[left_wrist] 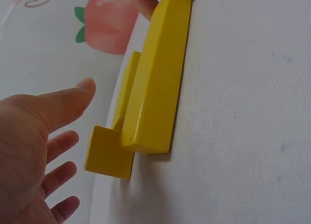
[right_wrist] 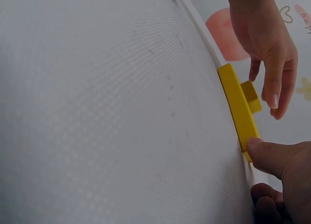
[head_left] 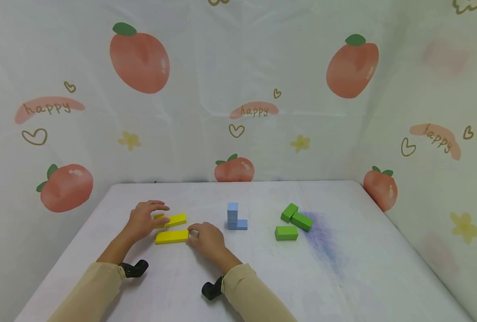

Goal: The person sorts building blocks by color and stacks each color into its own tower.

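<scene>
In the head view, our right hand [head_left: 208, 241] pinches a long yellow block [head_left: 172, 237] lying toward the table's [head_left: 343, 197] left edge, two other yellow blocks [head_left: 176, 220] behind it. In the left-wrist view, our left hand [left_wrist: 24, 141] is spread just beside them. In the right-wrist view, our right thumb [right_wrist: 272, 157] touches the long yellow block's end.

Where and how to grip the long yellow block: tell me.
Probably best grip the long yellow block by its short ends, coming from left and right: it lies lengthwise left to right, and shorter yellow blocks sit close behind its far side.
</scene>
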